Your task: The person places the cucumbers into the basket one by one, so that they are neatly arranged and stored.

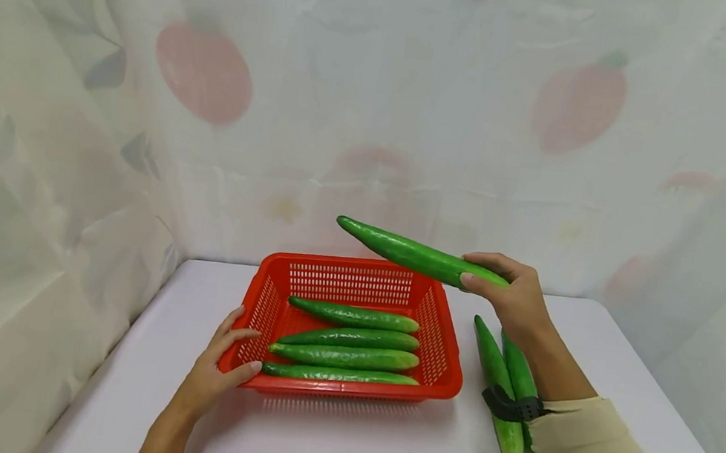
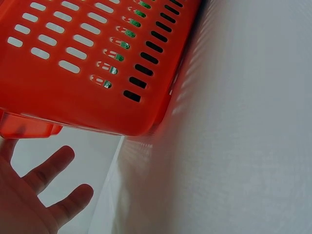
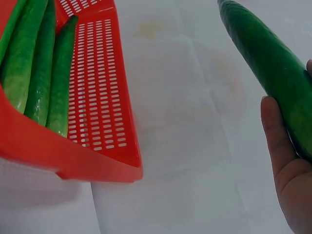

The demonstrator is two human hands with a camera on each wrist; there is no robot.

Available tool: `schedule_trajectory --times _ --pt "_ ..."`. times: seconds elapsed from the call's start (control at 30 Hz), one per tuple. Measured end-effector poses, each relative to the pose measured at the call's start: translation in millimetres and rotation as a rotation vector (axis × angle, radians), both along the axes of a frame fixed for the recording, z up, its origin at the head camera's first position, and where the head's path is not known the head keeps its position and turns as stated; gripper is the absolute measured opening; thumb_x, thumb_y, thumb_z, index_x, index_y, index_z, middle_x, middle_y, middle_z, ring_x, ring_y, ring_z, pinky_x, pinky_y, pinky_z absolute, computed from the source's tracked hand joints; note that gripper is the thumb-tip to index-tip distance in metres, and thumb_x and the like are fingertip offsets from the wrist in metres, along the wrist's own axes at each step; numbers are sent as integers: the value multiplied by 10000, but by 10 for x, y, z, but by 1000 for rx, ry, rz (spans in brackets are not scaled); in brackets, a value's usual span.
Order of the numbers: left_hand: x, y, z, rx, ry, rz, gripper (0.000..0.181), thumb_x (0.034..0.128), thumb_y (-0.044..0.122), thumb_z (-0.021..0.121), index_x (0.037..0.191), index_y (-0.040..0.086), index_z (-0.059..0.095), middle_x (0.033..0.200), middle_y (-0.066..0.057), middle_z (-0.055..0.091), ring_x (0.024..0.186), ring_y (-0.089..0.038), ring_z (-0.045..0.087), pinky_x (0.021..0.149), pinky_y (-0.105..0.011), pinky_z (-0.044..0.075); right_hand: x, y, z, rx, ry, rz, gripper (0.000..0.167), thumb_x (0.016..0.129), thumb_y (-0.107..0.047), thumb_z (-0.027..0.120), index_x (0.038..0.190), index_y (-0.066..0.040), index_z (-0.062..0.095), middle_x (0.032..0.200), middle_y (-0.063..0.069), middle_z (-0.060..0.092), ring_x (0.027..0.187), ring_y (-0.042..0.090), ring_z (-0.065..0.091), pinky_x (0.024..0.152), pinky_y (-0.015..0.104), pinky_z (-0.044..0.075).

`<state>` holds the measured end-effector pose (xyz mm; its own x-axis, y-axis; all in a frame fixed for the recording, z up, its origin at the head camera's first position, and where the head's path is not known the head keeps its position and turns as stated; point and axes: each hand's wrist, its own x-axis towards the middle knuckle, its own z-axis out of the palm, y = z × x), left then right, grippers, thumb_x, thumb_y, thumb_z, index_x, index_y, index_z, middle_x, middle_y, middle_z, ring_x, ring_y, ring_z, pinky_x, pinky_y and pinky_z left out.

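One cucumber [image 1: 410,253] juts leftward from the gripping right hand [image 1: 516,298]; the left hand [image 1: 216,364], spread, touches the basket [image 1: 351,389].

From my remote seat I see a bright red basket [image 1: 344,388] patterned with rows of slots; the four cucumbers [image 1: 348,357] in it are glossy green, paling to yellow-green at their right ends. The raised cucumber [image 1: 407,252] is brighter green with a dark tip. I make out a beige sleeve [image 1: 606,452], a black wrist strap [image 1: 520,409], a whitish table [image 1: 337,451], and pale cloth [image 1: 387,72] printed with faded red fruit and grey leaves
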<state>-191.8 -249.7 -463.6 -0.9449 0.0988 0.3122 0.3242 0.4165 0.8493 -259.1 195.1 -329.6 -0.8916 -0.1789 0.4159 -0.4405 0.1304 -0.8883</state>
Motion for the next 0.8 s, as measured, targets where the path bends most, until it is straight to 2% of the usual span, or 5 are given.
schedule_trajectory --times 0.13,0.33,0.5,0.7,0.8 --pt "-5 1 0 0 4 -5 406 861 146 690 1246 74 584 1575 6 160 1372 -332 217 981 -586 300 -44 -76 -9 -17 -20 36 349 890 -94 697 1196 56 620 1129 146 612 911 279 616 793 323 520" --pt "5 -5 22 -30 3 4 402 867 151 692 1251 94 586 1576 23 159 1357 -313 250 950 -314 374 -133 -219 -40 -3 -84 68 364 874 -130 723 1193 23 636 1141 149 606 944 273 595 784 321 519" --pt "10 -24 28 -27 2 10 408 865 169 701 1249 97 587 1574 27 163 1362 -310 244 957 -338 362 -267 -361 -87 -4 -100 109 373 869 -112 723 1199 36 633 1163 163 594 950 282 579 784 358 515" --pt "23 -30 24 -17 6 8 406 867 162 696 1251 90 584 1574 29 162 1357 -313 252 929 -224 361 -384 -498 -159 3 -147 148 358 864 -114 727 1191 10 645 1177 157 577 960 290 571 782 360 514" --pt "27 -35 27 -17 5 9 405 869 162 694 1252 90 584 1574 31 159 1358 -312 249 932 -229 357 -425 -566 -188 23 -163 156 362 861 -130 734 1187 5 652 1166 157 582 984 296 554 799 372 503"
